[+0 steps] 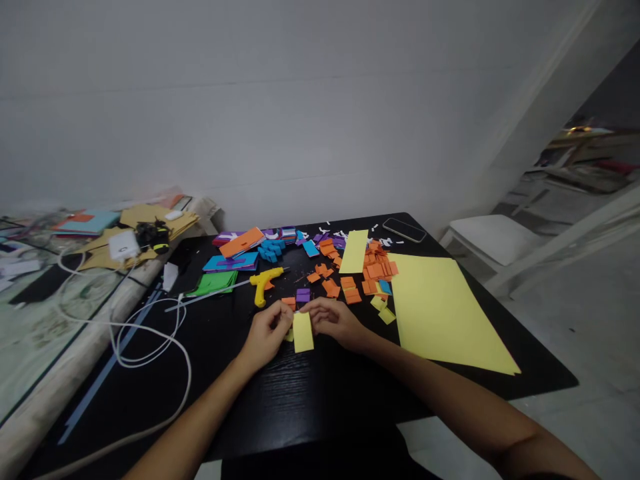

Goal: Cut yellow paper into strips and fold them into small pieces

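A small yellow paper rectangle (303, 333) is held upright-looking between my two hands, near the middle of the black table. My left hand (270, 331) pinches its upper left side, with thumb and fingers closed. My right hand (336, 321) has curled fingers at its upper right corner. Just beyond the fingers lie a purple paper piece (303, 295) and an orange paper piece (289, 303). Part of another yellow scrap shows beside my left fingertips. A yellow hot glue gun (263, 285) with a glue stick in its back lies beyond my left hand.
Large yellow sheets (445, 307) cover the table's right side, beside piled orange pieces (377, 267) and a yellow strip (355, 251). Green (214, 284) and blue paper stacks (230, 263) lie back left. A phone (405, 229) rests at the back; a white cable (187, 373) loops at left.
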Demonstrator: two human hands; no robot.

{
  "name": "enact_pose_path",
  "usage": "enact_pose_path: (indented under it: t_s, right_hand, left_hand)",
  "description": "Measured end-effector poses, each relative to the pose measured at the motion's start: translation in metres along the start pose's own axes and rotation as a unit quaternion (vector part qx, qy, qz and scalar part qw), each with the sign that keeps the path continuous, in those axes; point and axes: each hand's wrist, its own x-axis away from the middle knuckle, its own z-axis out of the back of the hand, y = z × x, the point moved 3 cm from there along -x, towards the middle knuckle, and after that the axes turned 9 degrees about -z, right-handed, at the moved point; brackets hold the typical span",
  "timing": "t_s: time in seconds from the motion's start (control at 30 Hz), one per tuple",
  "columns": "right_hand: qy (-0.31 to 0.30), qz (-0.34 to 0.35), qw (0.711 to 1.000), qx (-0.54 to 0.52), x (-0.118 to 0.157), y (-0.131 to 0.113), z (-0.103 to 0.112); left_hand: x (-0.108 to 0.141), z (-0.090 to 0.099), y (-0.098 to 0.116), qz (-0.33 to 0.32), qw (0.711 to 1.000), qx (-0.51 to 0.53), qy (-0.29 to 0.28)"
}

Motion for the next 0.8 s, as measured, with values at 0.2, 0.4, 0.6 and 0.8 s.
enact_pose_path:
  t_s: [0.2,0.4,0.6,0.8]
  right_hand:
    - [-0.012,-0.001,0.999,0.03,0.0036,0.0004,-0.0013]
    - [-0.021,0.007,1.0,0.021,0.0027,0.0028,-0.0025]
    - [-0.006,0.003,0.999,0.049,0.0026,0.0027,-0.0029]
    - [0.023,0.005,0.998,0.06,0.0013,0.0032,-0.0028]
  left_hand:
    - [0.0008,0.0009,-0.0014,0.004,1.0,-0.001,0.017]
    - [-0.0002,0.0005,-0.0026,0.009,1.0,0.003,0.017]
    - [-0.0004,-0.0009,-0.0044,0.022,1.0,0.014,0.012]
    - [-0.0001,-0.0014,-0.0018,0.021,1.0,-0.002,-0.011]
